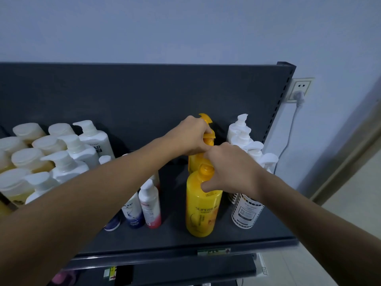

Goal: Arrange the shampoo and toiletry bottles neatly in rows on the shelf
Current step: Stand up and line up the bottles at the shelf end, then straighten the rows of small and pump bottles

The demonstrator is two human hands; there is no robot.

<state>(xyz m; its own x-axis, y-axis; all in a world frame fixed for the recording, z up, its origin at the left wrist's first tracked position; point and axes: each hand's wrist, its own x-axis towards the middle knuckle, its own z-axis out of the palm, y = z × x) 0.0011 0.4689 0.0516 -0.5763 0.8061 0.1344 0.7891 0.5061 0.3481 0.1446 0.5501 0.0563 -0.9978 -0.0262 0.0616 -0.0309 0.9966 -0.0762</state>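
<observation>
A row of yellow pump bottles runs front to back on the dark shelf [257, 234]. My left hand [191, 135] grips the orange pump head of a rear yellow bottle [208, 139]. My right hand [231, 170] curls round the neck of the front yellow bottle [202, 211], thumb on its shoulder. White pump bottles [241, 129] line the right side, with a white striped-label bottle [245, 211] at their front. Two small bottles, a blue-and-white one [132, 213] and a pink-and-white one [151, 207], stand left of the yellow row.
A block of white pump bottles [80, 149] and amber bottles with pale caps [28, 159] fills the shelf's left. The dark back panel [144, 96] rises behind. A wall socket with a plug [300, 91] is at right. A lower shelf [185, 271] shows below.
</observation>
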